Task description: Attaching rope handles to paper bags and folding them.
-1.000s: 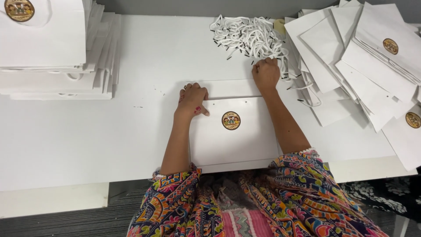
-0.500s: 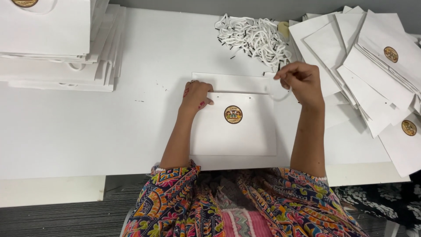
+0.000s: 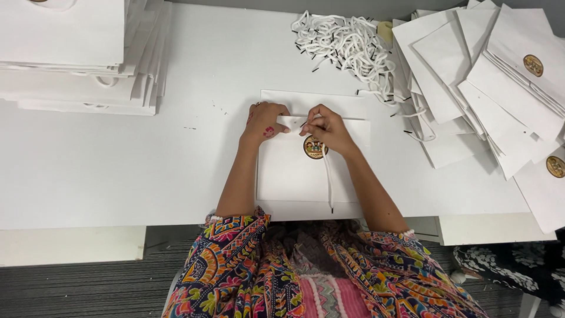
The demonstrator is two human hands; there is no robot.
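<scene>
While the left hand [image 3: 263, 121] presses flat on the top edge of the white paper bag [image 3: 294, 176] on the counter [image 3: 147, 171], the right hand [image 3: 326, 126], just beside it, pinches a white cord [image 3: 328, 179] trailing lengthwise toward the person.

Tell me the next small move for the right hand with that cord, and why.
Probably push the cord's tip through the bag's top edge. The right hand pinches the white cord at the rim of the bag, the left hand pins that rim, and the cord's tail trails loose.
</scene>
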